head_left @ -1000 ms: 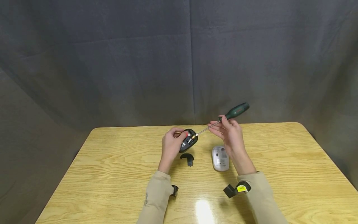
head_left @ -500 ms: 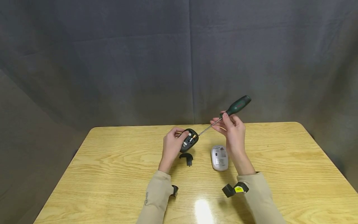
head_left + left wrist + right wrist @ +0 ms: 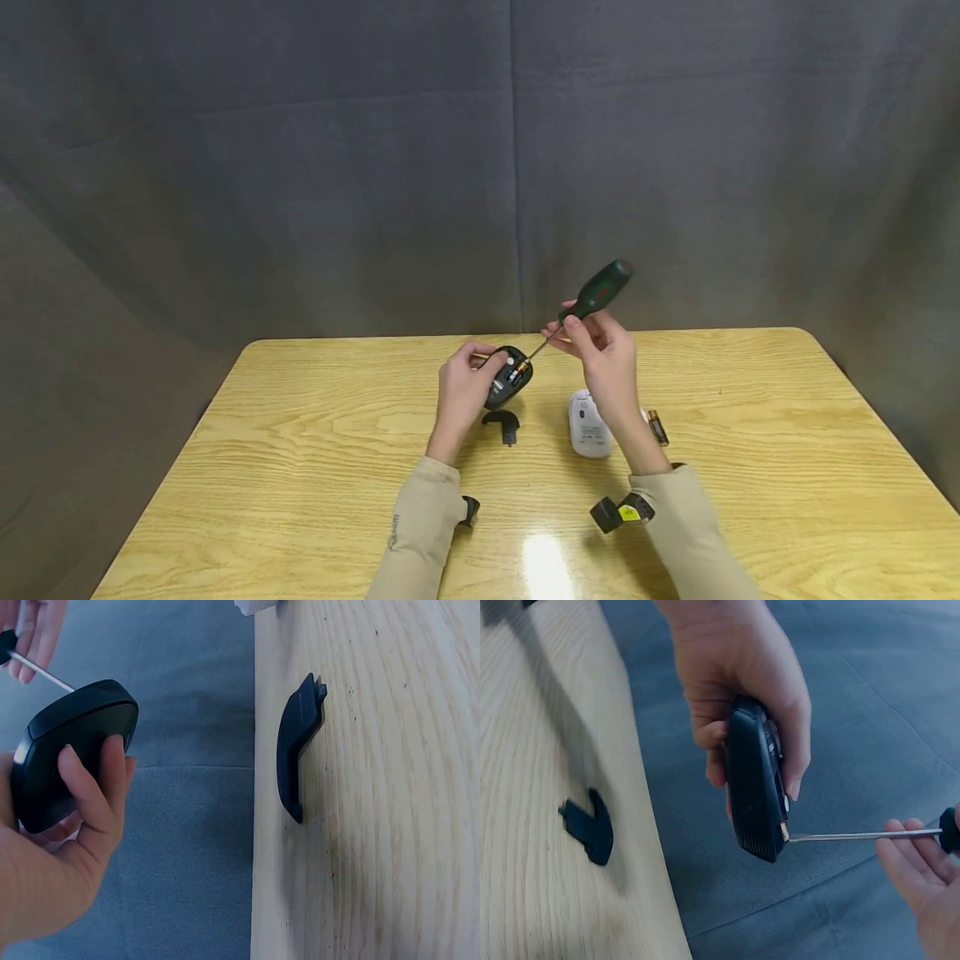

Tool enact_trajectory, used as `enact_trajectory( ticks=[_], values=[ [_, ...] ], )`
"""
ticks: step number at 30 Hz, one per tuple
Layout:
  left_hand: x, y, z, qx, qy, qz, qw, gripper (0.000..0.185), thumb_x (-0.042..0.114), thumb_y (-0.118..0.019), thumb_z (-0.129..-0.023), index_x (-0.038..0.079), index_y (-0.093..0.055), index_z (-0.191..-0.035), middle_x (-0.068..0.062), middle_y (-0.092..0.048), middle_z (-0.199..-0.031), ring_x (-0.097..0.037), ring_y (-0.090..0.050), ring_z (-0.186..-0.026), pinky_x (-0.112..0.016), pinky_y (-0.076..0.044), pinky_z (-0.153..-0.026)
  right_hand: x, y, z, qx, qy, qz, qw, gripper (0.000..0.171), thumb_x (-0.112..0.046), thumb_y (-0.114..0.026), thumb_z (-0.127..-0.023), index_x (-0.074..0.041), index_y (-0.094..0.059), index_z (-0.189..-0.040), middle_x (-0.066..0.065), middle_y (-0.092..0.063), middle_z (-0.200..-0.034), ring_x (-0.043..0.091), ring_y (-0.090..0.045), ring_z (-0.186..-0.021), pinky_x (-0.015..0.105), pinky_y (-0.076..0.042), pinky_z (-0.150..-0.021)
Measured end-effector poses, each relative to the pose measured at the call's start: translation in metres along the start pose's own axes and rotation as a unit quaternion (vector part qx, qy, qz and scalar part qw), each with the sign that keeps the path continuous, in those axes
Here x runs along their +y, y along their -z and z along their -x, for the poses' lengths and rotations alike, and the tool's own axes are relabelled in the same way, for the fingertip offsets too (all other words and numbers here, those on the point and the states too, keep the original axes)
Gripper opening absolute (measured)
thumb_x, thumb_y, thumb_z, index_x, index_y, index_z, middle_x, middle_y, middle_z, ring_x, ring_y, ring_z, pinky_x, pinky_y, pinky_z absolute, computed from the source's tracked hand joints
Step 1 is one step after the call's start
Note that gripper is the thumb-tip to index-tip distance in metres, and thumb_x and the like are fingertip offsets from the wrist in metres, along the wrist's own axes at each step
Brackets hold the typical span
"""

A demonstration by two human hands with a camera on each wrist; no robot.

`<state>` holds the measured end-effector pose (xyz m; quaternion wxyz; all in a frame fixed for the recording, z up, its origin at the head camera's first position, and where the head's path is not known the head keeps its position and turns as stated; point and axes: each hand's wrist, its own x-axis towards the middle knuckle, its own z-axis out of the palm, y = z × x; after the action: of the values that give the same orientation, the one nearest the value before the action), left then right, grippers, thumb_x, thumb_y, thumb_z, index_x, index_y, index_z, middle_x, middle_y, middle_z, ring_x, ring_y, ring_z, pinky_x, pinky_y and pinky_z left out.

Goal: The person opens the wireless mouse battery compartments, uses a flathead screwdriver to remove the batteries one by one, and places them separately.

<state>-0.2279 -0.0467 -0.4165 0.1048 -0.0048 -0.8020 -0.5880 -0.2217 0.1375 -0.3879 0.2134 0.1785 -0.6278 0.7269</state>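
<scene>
My left hand grips a black computer mouse, its underside turned up. A battery shows in the mouse's uncovered slot. With my right hand I hold a green screwdriver where its handle meets the shaft. Its tip meets the end of the battery at the mouse's rim, and the thin shaft shows clearly in the right wrist view. In the left wrist view the mouse hides the tip.
A black battery cover lies on the wooden table below the held mouse. To its right a white mouse rests underside up, partly behind my right hand. A loose battery lies beyond my right wrist. Dark cloth hangs behind the table.
The screwdriver tip left the battery, sat near the mouse's rim half a second ago, and now touches the battery again. My right hand has shifted left, uncovering the loose battery.
</scene>
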Motion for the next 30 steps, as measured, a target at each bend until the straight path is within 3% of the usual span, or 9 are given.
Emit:
enact_trajectory(
  ticks=[4, 6, 11, 16, 18, 20, 24, 30],
  values=[
    [0.001, -0.001, 0.001, 0.009, 0.002, -0.011, 0.9999, 0.023, 0.025, -0.074, -0.094, 0.004, -0.075, -0.103, -0.011, -0.074, -0.087, -0.019, -0.068, -0.076, -0.026, -0.053, -0.065, 0.0, -0.003, 0.002, -0.035, 0.025, 0.06, 0.997, 0.021, -0.003, -0.061, -0.104, 0.006, -0.065, -0.122, 0.016, -0.074, -0.096, 0.02, -0.075, -0.092, 0.036, -0.059, -0.088],
    [0.002, -0.001, 0.001, 0.014, 0.003, -0.011, 0.9998, 0.023, 0.024, -0.074, -0.094, 0.003, -0.075, -0.103, -0.011, -0.074, -0.087, -0.019, -0.068, -0.076, -0.026, -0.053, -0.065, -0.001, -0.004, 0.002, -0.041, 0.021, 0.062, 0.997, 0.021, -0.004, -0.061, -0.104, 0.007, -0.065, -0.122, 0.016, -0.074, -0.096, 0.02, -0.075, -0.092, 0.036, -0.059, -0.088],
    [0.004, -0.004, 0.003, 0.029, 0.008, 0.005, 0.9995, 0.022, 0.023, -0.075, -0.093, 0.002, -0.075, -0.102, -0.011, -0.074, -0.09, -0.02, -0.067, -0.08, -0.028, -0.053, -0.067, -0.001, 0.002, -0.001, 0.015, -0.059, -0.036, 0.998, 0.019, -0.013, -0.059, -0.107, 0.002, -0.063, -0.119, 0.01, -0.074, -0.095, 0.024, -0.075, -0.091, 0.04, -0.059, -0.086],
    [0.002, -0.006, 0.003, 0.034, -0.002, -0.026, 0.9991, 0.024, 0.025, -0.074, -0.094, 0.004, -0.076, -0.104, -0.01, -0.074, -0.091, -0.022, -0.068, -0.081, -0.032, -0.054, -0.069, -0.002, 0.011, -0.004, 0.098, -0.148, -0.14, 0.974, 0.018, -0.018, -0.054, -0.109, -0.002, -0.061, -0.115, 0.01, -0.074, -0.088, 0.024, -0.076, -0.085, 0.04, -0.06, -0.083],
    [0.001, -0.007, 0.003, 0.038, -0.009, -0.047, 0.9981, 0.024, 0.025, -0.073, -0.095, 0.004, -0.075, -0.105, -0.01, -0.074, -0.091, -0.022, -0.067, -0.082, -0.034, -0.054, -0.069, -0.004, 0.013, -0.004, 0.116, -0.172, -0.17, 0.963, 0.019, -0.018, -0.052, -0.11, -0.002, -0.062, -0.111, 0.01, -0.073, -0.083, 0.023, -0.076, -0.08, 0.038, -0.061, -0.081],
    [0.001, -0.007, 0.003, 0.04, -0.011, -0.057, 0.9975, 0.024, 0.025, -0.072, -0.096, 0.004, -0.074, -0.106, -0.011, -0.074, -0.093, -0.024, -0.068, -0.083, -0.037, -0.055, -0.071, -0.005, 0.012, -0.005, 0.119, -0.181, -0.178, 0.96, 0.02, -0.018, -0.052, -0.11, -0.001, -0.063, -0.108, 0.009, -0.073, -0.08, 0.021, -0.075, -0.076, 0.036, -0.061, -0.079],
    [0.004, -0.006, 0.002, 0.027, -0.005, -0.044, 0.9986, 0.024, 0.025, -0.072, -0.096, 0.003, -0.074, -0.105, -0.012, -0.074, -0.095, -0.024, -0.068, -0.085, -0.037, -0.056, -0.073, -0.007, 0.008, -0.006, 0.119, -0.166, -0.141, 0.969, 0.022, -0.019, -0.054, -0.109, 0.0, -0.064, -0.106, 0.007, -0.073, -0.077, 0.018, -0.074, -0.072, 0.036, -0.062, -0.077],
    [-0.001, -0.006, 0.001, 0.004, 0.045, 0.003, 0.999, 0.023, 0.024, -0.072, -0.094, 0.002, -0.072, -0.101, -0.011, -0.074, -0.086, -0.017, -0.067, -0.074, -0.024, -0.051, -0.061, -0.004, 0.01, -0.007, 0.132, -0.156, -0.114, 0.972, 0.02, -0.018, -0.057, -0.108, -0.001, -0.066, -0.104, 0.007, -0.073, -0.077, 0.018, -0.074, -0.072, 0.036, -0.062, -0.076]
  ],
)
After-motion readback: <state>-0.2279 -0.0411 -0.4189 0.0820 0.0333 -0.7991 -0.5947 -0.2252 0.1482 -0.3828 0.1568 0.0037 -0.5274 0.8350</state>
